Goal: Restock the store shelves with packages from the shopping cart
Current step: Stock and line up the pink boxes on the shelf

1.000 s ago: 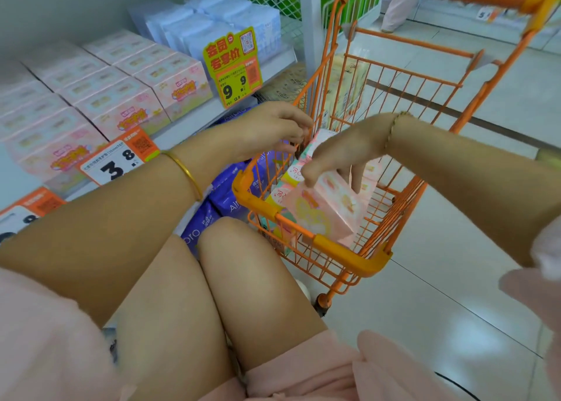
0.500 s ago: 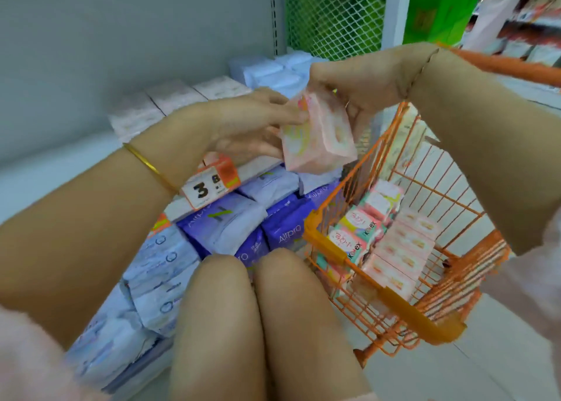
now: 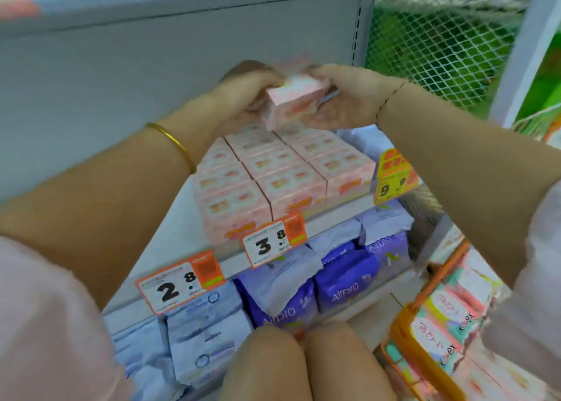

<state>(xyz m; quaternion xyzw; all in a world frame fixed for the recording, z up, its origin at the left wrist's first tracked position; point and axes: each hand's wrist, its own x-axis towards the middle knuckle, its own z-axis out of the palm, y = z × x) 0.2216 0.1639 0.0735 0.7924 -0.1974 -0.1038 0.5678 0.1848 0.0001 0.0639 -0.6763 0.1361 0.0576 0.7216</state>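
pink package (image 3: 293,101) held between both our hands, above back of pink box stack (image 3: 273,173). left hand (image 3: 243,92) clasps its left end, right hand (image 3: 349,97) cups right end. long axis runs hand to hand, roughly across stack rows; blur makes tilt hard to judge. empty slot probably behind stack, toward back wall. shelf edge (image 3: 334,218) below stack; orange cart (image 3: 425,355) well right and lower, more packages inside.

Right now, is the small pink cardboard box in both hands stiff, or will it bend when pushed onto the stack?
The small pink cardboard box probably stays stiff: its edges look straight between left hand and right hand. Likely light, held by fingertips. Flat faces should stack steadily on the pink boxes.
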